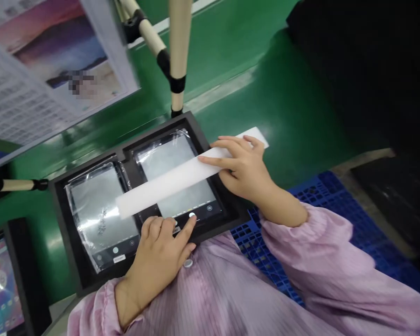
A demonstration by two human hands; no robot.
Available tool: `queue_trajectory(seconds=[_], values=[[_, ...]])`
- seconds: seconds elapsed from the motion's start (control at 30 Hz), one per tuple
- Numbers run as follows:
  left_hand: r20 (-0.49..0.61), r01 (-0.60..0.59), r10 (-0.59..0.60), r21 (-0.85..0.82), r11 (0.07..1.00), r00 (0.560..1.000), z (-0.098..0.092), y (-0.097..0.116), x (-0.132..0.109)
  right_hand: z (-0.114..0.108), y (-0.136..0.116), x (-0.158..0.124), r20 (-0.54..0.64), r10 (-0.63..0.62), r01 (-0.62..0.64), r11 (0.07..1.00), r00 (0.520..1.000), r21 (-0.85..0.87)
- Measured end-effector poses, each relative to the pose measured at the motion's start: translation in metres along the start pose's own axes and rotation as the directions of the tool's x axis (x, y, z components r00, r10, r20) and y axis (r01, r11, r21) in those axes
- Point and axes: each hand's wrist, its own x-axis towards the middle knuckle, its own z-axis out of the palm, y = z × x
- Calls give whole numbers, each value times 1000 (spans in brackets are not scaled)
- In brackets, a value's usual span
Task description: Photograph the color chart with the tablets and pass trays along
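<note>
A dark tray (196, 129) holds two tablets side by side, both covered in clear wrinkled film. Each lit screen shows a grey-white camera picture with round buttons along its lower edge. My right hand (245, 170) grips a long white foam strip (161, 187) from above. The strip crosses over the right tablet (168, 156), and its far end hangs above the left tablet (91, 205). My left hand (163, 249) is at the tray's near edge, its index finger stretched to the round white button on the right tablet and the other fingers bent, holding nothing.
Another tablet (2, 284) in a dark holder lies at lower left. Cream pipes with black joints (177, 84) rise behind the tray on the green surface (231, 107). A printed sheet (56, 60) hangs at upper left. Below right is a blue plastic grid (311, 196).
</note>
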Motion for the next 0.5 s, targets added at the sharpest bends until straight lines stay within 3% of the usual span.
queue_trajectory(seconds=[0.13, 0.27, 0.4, 0.5], values=[[-41, -18, 19, 31, 999, 999, -1, -4, -3, 1, 0, -2, -11, 47, -47, 997, 999, 60], [-88, -32, 39, 88, 996, 995, -4, -25, -44, -2, 0, -2, 1, 58, -58, 994, 998, 96], [-137, 105, -85, 144, 984, 987, 6, -32, -86, -5, 1, -3, -18, 12, -11, 997, 1000, 75], [-157, 193, -169, 157, 968, 973, 14, -24, -99, -6, -1, -3, -29, -39, 41, 998, 999, 43]])
